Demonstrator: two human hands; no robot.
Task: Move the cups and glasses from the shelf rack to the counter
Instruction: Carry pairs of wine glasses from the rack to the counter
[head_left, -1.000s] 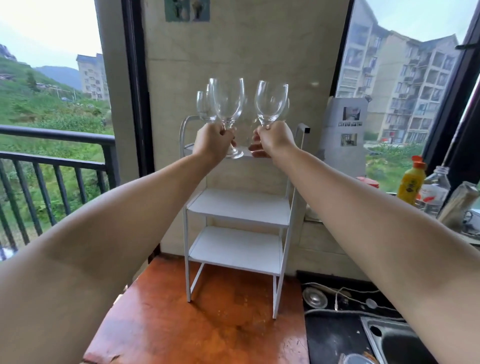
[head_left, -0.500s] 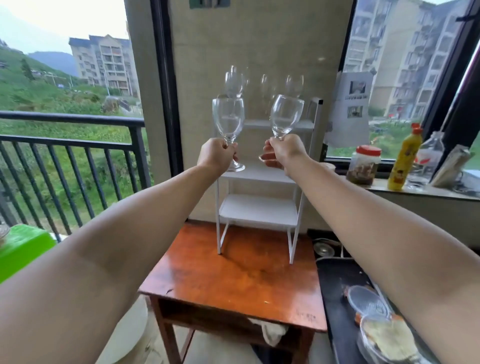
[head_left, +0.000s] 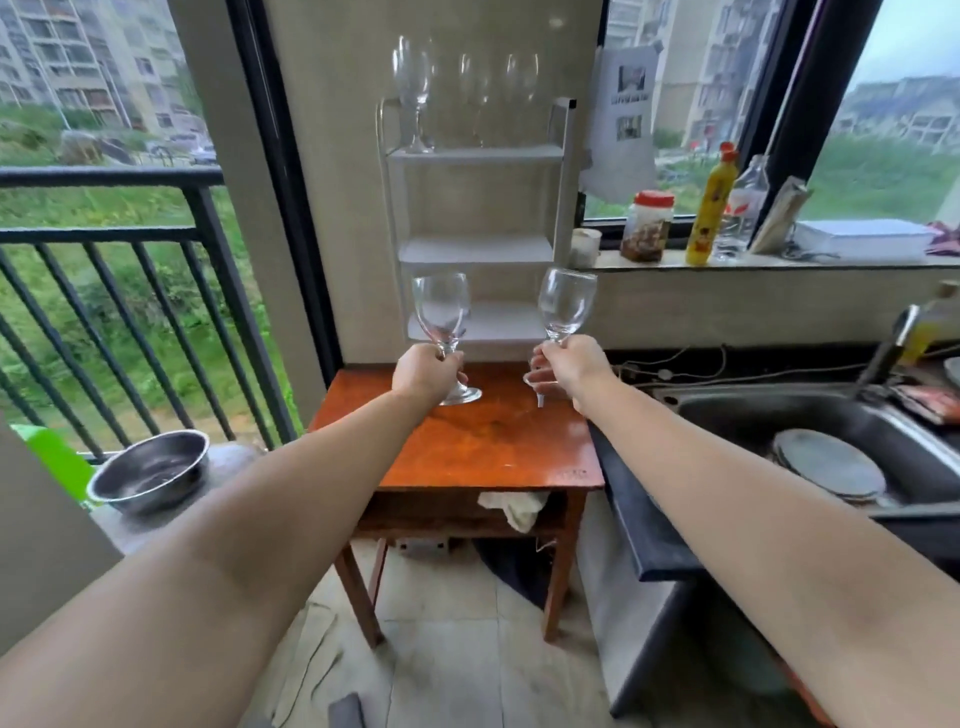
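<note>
My left hand (head_left: 427, 371) grips the stem of a clear wine glass (head_left: 441, 312), held upright above the wooden table (head_left: 467, 452). My right hand (head_left: 563, 364) grips the stem of a second wine glass (head_left: 566, 301), also upright over the table's right side. Behind them stands the white three-tier shelf rack (head_left: 478, 249) against the wall. On its top tier remain three stemmed glasses (head_left: 413, 78), faint against the wall. The rack's lower tiers hold nothing I can see. The dark counter (head_left: 644, 530) runs along the right of the table.
A sink (head_left: 810, 415) with a round plate and a tap sits in the counter at right. Jar, yellow bottle and clear bottle line the window sill (head_left: 675, 260). A metal bowl (head_left: 148, 470) sits at left by the balcony railing. Cables lie behind the sink.
Both hands have come down and back from the rack's top tier with a glass each, now low over the table. My view has pulled back and tilted down, showing sink and floor.
</note>
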